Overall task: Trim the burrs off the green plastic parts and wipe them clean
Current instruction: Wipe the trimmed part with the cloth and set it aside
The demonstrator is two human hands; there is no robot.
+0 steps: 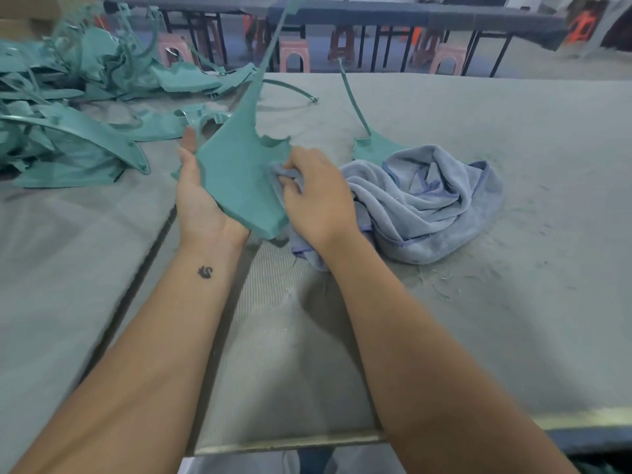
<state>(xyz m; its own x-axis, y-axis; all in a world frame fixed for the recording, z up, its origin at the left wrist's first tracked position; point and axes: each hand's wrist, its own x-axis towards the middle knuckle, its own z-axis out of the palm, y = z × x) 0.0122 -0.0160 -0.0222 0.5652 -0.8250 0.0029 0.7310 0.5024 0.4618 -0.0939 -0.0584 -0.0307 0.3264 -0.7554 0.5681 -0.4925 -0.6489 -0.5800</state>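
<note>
A green plastic part (236, 172), flat and wing-shaped with a long thin stem rising to the top of the view, is held up over the table. My left hand (198, 203) supports it from underneath and the left, palm up, thumb along its left edge. My right hand (318, 196) grips a corner of the pale blue cloth (424, 203) and presses it against the part's right edge. The rest of the cloth lies crumpled on the table to the right.
A heap of green plastic parts (68, 107) fills the back left of the grey table (513, 302). Another green part (369, 145) lies behind the cloth, partly under it. Plastic shavings dot the table at right. A gap runs between two table tops. Stools stand beyond.
</note>
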